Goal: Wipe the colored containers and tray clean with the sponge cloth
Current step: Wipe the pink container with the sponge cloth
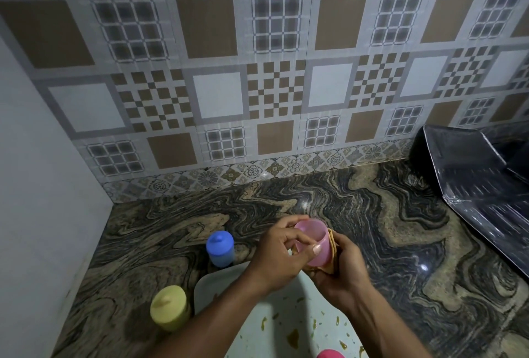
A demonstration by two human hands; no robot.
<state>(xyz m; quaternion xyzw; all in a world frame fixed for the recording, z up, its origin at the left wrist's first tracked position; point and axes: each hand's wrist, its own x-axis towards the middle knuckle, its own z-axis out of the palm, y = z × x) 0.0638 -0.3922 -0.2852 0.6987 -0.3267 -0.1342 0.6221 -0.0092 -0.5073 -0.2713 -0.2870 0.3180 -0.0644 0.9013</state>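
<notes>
Head camera is showing the left hand [282, 254] gripping the pink cup [313, 243] while the right hand [340, 266] is pressing the cloth [332, 246] against it above the tray [217, 280], which is looking still spattered.

Pink cup [315, 243] open, lidless, tilted, lifted above tray, tan sponge cloth [332, 251] pressed on its side, blue jar [219, 248] and yellow jar [169, 311] lidded, upright beside stained white tray [286, 326]
</notes>
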